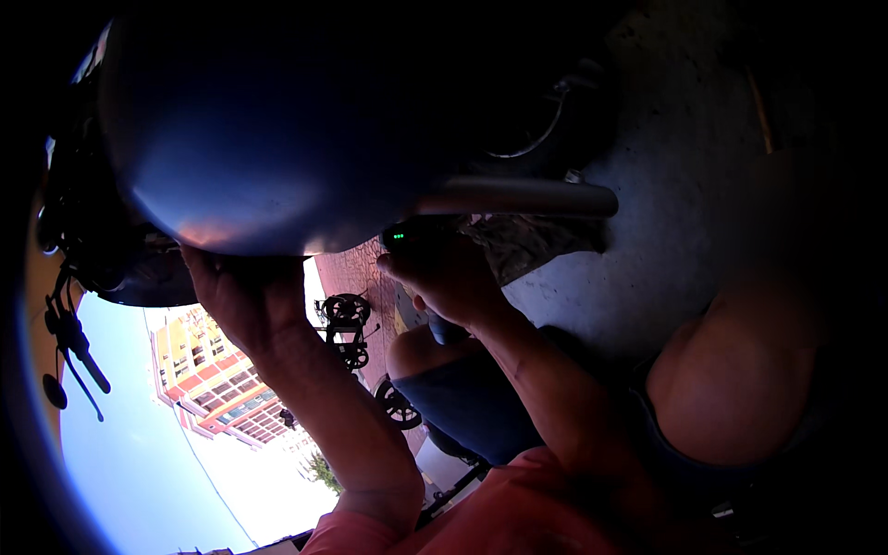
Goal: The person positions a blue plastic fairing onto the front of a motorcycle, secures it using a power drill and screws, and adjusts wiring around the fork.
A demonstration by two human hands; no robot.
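Above both hands hangs a large dark blue curved body panel (259, 139) of a two-wheeler. My left hand (259, 301) reaches up to its lower edge, the fingertips hidden in shadow underneath; what they hold cannot be made out. My right hand (439, 282) is closed on a dark power tool (444, 330) with small green lights, just below the panel's right end and near a dark metal tube (527, 199).
A dark wheel (546, 120) is at the upper right, above crumpled cloth (546, 245) on concrete floor (666, 213). Handlebar parts (69, 338) hang at the left. My bent knees (731, 379) flank the right arm. Beyond are parked wheeled vehicles (344, 324), paving and a building (213, 370).
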